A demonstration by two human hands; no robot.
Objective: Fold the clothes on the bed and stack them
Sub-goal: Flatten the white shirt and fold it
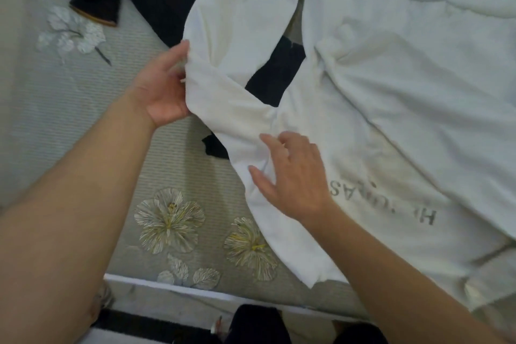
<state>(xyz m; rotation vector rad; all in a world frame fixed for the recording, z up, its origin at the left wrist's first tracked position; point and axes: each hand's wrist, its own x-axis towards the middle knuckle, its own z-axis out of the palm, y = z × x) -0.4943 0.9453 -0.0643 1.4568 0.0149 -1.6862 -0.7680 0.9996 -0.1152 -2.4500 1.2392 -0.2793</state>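
Here the white shirt's [405,92] sleeve [243,8] runs 12 to 6 o'clock. The left hand [163,89] pinches its fold, and the right hand [296,176] rests on it, fingers spread.

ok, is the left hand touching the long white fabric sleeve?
Touching. The head view shows the left hand gripping the long white fabric sleeve at its bend, thumb and fingers closed on the cloth's edge, with no gap.

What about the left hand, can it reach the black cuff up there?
Probably yes, but not right now. The left hand grips the white sleeve, so it would have to let go. Only bare bedspread lies between it and the black cuff, and nothing covers the cuff.
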